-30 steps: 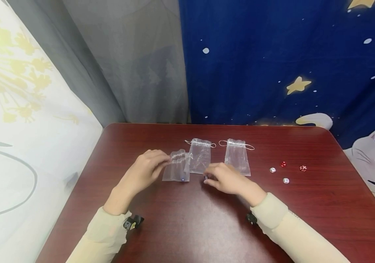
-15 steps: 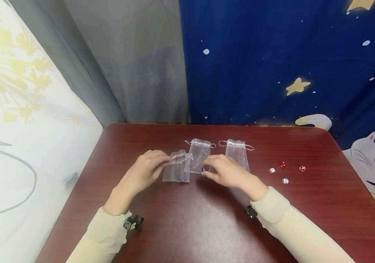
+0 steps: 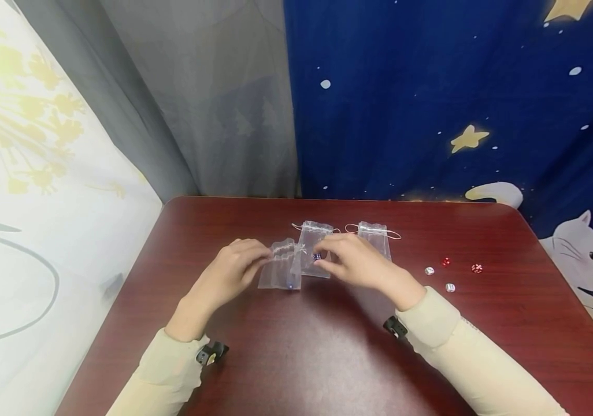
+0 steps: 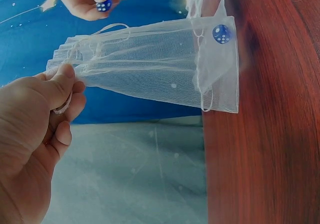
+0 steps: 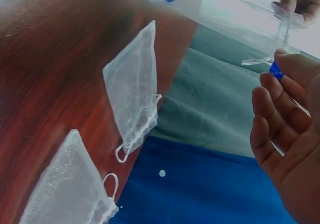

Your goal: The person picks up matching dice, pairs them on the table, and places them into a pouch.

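My left hand pinches the gathered mouth of a sheer white drawstring bag between thumb and fingers. The bag hangs down to the table, and a blue die with white pips shows in its bottom corner. A second blue die is pinched between the thumb and fingertip of my right hand. In the head view this hand is just right of the held bag, above a flat drawstring bag. The right wrist view has the pinched die close to the bag's mouth, apart from the die inside.
Another sheer drawstring bag lies flat beyond my right hand, partly covered by it. On the right of the reddish-brown table are two white dice and two red dice. Curtains hang behind the far table edge.
My right hand has lifted the blue die off the table and moved it up and slightly left towards the held bag's mouth. The left hand has stayed in place.
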Motion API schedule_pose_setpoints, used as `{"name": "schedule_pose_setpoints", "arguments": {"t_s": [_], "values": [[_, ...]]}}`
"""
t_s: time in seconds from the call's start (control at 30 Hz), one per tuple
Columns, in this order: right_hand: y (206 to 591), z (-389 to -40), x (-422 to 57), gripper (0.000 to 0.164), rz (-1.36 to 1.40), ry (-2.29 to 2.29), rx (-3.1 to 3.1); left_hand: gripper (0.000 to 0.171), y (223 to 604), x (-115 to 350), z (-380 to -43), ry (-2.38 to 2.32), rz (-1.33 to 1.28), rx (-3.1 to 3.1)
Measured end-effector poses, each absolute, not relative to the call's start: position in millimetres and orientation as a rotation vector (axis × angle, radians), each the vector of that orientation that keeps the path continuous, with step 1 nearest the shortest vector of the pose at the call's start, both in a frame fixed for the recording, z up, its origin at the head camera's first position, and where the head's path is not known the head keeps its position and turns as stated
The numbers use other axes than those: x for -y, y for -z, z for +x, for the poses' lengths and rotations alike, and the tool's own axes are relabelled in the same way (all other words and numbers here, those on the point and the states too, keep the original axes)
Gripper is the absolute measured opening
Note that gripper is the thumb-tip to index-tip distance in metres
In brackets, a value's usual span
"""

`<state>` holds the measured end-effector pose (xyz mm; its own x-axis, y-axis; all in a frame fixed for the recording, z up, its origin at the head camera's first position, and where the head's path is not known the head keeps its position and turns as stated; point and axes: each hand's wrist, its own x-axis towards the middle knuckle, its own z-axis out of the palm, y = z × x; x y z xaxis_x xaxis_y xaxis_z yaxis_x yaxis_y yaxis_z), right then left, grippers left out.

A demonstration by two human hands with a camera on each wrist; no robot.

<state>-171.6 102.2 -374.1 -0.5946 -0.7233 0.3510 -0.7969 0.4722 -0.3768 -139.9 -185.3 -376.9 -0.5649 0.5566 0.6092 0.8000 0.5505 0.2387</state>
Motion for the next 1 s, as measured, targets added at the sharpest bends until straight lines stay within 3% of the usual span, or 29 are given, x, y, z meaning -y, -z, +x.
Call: {"name": "schedule_pose_setpoints", "arguments": {"t_s": [1.0], "values": [[337, -173, -76, 0.012, 1.405, -0.771, 2.433, 0.018, 375, 174, -140, 0.763, -1.172, 2.279]]}}
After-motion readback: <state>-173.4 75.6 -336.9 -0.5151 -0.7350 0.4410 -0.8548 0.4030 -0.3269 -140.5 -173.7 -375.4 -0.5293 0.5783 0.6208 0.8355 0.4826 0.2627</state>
